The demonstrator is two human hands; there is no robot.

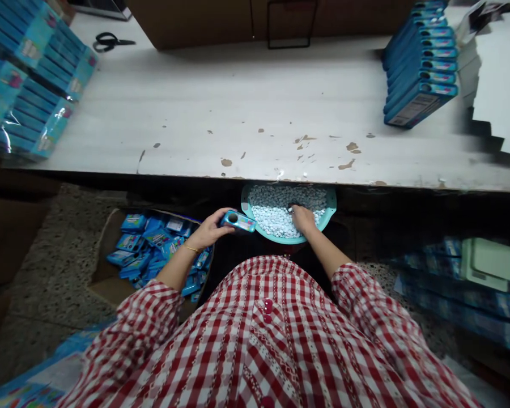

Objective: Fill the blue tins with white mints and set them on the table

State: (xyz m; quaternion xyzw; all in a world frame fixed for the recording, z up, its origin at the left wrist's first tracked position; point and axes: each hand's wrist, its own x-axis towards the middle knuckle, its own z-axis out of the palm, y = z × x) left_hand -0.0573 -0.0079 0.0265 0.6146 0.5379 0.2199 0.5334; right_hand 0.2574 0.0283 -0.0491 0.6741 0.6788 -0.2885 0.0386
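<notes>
My left hand (211, 231) is closed around a small blue box (238, 221) with a dark round spot on its narrow side. The box sits just left of a turquoise tub (332, 213) below the table's front edge. Small pale pellets (276, 218) fill the tub. Inside its right half, my right hand (302, 220) reaches down among the pellets. Its fingertips are bent together around something small and hard to make out. To the left, a cardboard carton (106, 249) holds many similar blue boxes (153, 241).
A white table (187, 107) with chipped paint spans the front. On it are wrapped blue packs (29, 73), black scissors (110, 42), a row of blue boxes (423, 73) and a large brown carton (204, 22). A pale green scale-like device (487, 263) stands at lower right.
</notes>
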